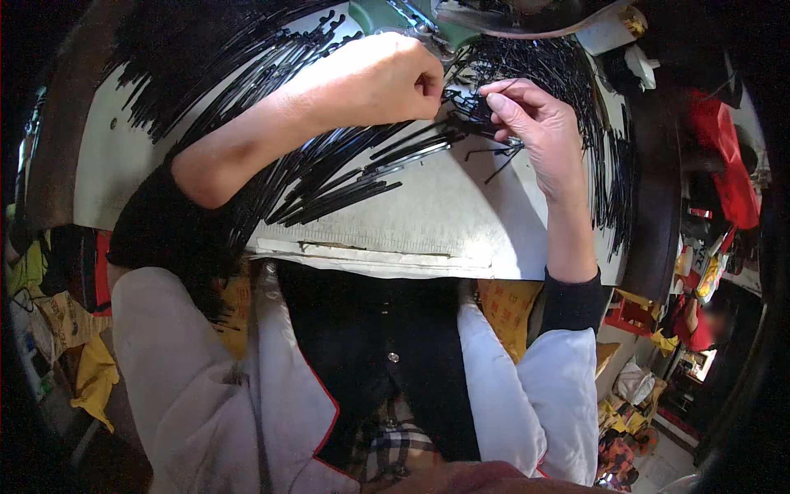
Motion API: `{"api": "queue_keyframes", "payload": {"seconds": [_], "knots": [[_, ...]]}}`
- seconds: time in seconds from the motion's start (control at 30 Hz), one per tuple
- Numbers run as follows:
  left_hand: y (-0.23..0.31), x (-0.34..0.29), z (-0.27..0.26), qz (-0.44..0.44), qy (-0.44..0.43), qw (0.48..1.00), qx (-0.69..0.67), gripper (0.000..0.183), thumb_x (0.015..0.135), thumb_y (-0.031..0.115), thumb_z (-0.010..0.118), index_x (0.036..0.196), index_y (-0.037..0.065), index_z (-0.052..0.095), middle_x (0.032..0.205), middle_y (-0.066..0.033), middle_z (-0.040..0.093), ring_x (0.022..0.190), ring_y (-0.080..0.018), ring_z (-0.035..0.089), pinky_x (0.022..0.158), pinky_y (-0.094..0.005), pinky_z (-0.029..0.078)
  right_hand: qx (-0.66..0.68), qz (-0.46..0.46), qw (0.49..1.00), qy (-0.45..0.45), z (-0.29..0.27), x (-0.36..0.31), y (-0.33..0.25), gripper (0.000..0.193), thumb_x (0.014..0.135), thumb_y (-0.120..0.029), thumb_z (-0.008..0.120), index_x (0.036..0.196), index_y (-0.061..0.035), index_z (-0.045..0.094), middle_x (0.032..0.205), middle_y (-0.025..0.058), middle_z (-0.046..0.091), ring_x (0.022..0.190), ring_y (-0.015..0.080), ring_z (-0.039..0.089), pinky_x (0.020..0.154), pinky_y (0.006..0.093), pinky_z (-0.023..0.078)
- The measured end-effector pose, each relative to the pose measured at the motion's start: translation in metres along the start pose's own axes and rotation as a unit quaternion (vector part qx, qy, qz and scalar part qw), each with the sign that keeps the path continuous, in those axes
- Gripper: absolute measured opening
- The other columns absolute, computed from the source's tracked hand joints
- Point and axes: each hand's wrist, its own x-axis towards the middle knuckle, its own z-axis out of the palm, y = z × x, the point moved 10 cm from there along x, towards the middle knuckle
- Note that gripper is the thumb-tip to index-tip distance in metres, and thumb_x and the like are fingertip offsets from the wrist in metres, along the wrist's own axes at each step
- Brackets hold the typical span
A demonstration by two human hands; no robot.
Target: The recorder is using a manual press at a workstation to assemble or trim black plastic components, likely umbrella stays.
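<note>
My left hand (399, 82) is curled closed at the far middle of the table, beside a green tool base (374, 15) with shiny metal parts. What its fingers hold, if anything, is hidden. To its right, my right hand (539, 123) pinches a thin black piece (512, 83) between thumb and forefinger. Long slim black strips (337, 191) lie in a slanting bundle below my left forearm. A heap of thin, tangled black pieces (535, 62) sits behind my right hand. A few bent ones (494, 153) lie just below that hand.
The pale tabletop (428, 210) has ruler-like marks and a worn strip (370, 257) along its near edge. More black strips (185, 70) pile at the far left. A dark rounded lamp-like cover (527, 20) overhangs the back. Far right, a person (699, 329) shows beyond the table.
</note>
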Motion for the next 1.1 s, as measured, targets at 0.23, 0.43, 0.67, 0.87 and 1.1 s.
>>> {"api": "queue_keyframes", "payload": {"seconds": [0.23,0.43,0.67,0.87,1.1], "knots": [[-0.017,-0.006,0.003,-0.125,-0.069,0.976,-0.164,0.020,0.076,0.020,0.060,0.081,0.001,0.064,0.063,-0.0050,0.060,0.045,-0.0068,0.049,0.042,-0.0213,0.039,-0.032,0.033,0.999,0.011,0.019,0.007,0.004,0.020,0.083,-0.020,0.060,0.093,-0.0042,0.065,0.067,-0.0013,0.059,0.052,0.0023,0.050,0.046,0.0161,0.042],[-0.036,-0.012,0.010,-0.185,-0.098,0.946,-0.248,0.027,0.076,0.026,0.060,0.087,0.002,0.067,0.050,0.0003,0.052,0.041,-0.0046,0.044,0.040,-0.0187,0.036,0.041,0.014,0.999,-0.014,0.036,0.018,0.002,0.020,0.084,-0.020,0.059,0.094,-0.0036,0.064,0.070,-0.0011,0.058,0.055,0.0031,0.050,0.050,0.0160,0.043],[-0.057,-0.015,-0.006,-0.135,-0.030,0.923,-0.360,0.029,0.081,0.027,0.059,0.094,0.001,0.064,0.070,-0.0047,0.060,0.055,-0.0077,0.056,0.041,-0.0175,0.042,0.051,0.038,0.997,-0.042,0.047,0.018,0.005,0.021,0.083,-0.009,0.058,0.101,0.0014,0.059,0.070,0.0019,0.058,0.053,0.0049,0.051,0.048,0.0177,0.043],[-0.071,-0.020,-0.005,-0.178,-0.020,0.890,-0.420,0.029,0.082,0.027,0.061,0.096,0.002,0.062,0.072,-0.0032,0.061,0.056,-0.0069,0.058,0.041,-0.0160,0.043,0.051,0.075,0.994,-0.060,0.059,0.015,0.001,0.022,0.087,-0.013,0.055,0.103,0.0022,0.058,0.063,0.0022,0.057,0.042,0.0044,0.048,0.040,0.0149,0.038],[-0.066,-0.018,-0.002,-0.180,-0.030,0.888,-0.421,0.030,0.082,0.026,0.061,0.102,0.003,0.060,0.074,-0.0014,0.060,0.055,-0.0052,0.055,0.042,-0.0148,0.040,0.041,0.045,0.996,-0.063,0.059,0.020,-0.002,0.023,0.088,-0.016,0.052,0.100,0.0013,0.059,0.062,0.0025,0.057,0.042,0.0050,0.048,0.038,0.0168,0.037]]}}
